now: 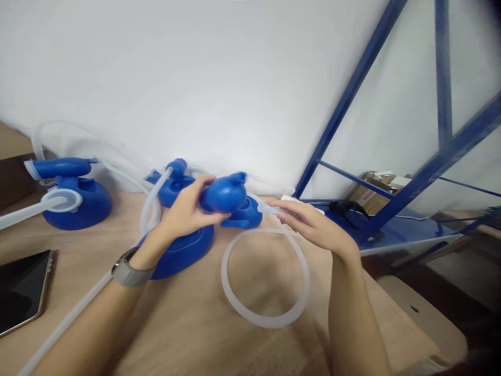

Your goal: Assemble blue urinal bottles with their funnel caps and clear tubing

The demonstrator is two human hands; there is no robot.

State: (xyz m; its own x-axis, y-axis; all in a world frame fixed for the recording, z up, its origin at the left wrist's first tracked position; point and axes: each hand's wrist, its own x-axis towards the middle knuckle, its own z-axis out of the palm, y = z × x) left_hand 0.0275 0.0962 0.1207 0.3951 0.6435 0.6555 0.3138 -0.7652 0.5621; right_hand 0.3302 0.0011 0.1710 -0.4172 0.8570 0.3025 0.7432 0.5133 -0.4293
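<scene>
My left hand (pixel 190 206), with a grey-banded watch on its wrist, is wrapped round a rounded blue plastic piece (pixel 225 195) that has a short spout. My right hand (pixel 309 222) pinches the end of a translucent plastic tube (pixel 268 209); the fingertips partly cover this end. The tube end points toward the blue piece, with a gap between them. A loop of translucent hose (pixel 270 321) rests on the table below. Beneath my left wrist sits a blue plastic container (pixel 182 256). Behind the held piece is another blue container (pixel 250 214), partly hidden.
At the left stands a blue container (pixel 86 206) with a white-ringed opening and hose. Another blue container (pixel 168 190) is near the wall. A dark-screened tablet (pixel 23 287) lies at the table's left. Blue metal shelving (pixel 352 83) rises at right, above a beige stool (pixel 426 318).
</scene>
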